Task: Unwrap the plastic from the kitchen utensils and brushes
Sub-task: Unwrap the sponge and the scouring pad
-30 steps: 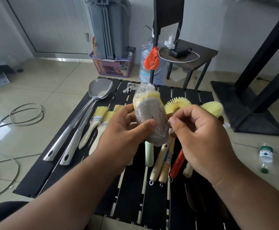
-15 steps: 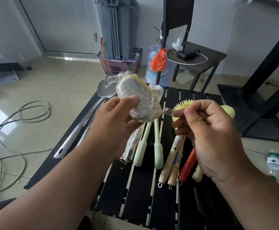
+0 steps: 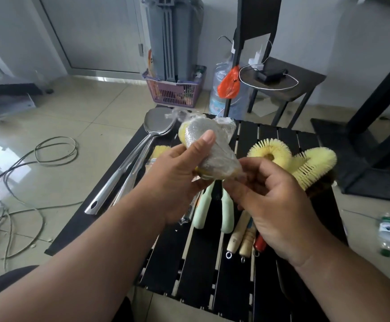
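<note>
Holding: left hand [image 3: 177,180] grips the wrapped scrubber [image 3: 209,151] above the table, thumb pressed flat on its upper face, fingers curled underneath.
Table [image 3: 203,275]: black slatted top, fills the lower centre; all loose utensils lie on it.
Left hand, grip: closed round the lower end of the wrapped scrubber; the item tilts from 11 o'clock (far end) to 5 o'clock (near end).
Right hand [image 3: 279,205]: at 4 o'clock of the scrubber, fingertips pinched on the clear plastic at its near corner; fingers curled, no gap visible between them and the wrap.
Wrapped scrubber: yellow sponge edge with silvery-grey face, still inside clear plastic film [image 3: 224,126]; loose film bunches at its far end, 12 o'clock.
Steel spatulas [image 3: 138,159]: two, lying side by side at 9 o'clock of the hands, blades far, handles near.
Yellow round brushes [image 3: 305,161]: two bristle heads at 2 o'clock of the right hand, touching each other.
Green handles [image 3: 214,210]: pale pair directly below the hands, 6 o'clock, partly hidden.
Wooden handles [image 3: 240,238]: two with metal eyelets, beside a red handle [image 3: 260,244], under the right hand.
Paint brush [image 3: 160,151]: pale bristles at 9 o'clock of the left hand, mostly hidden.
Small bottle [image 3: 388,235]: green cap, on the floor at 3 o'clock, well apart from the table.
</note>
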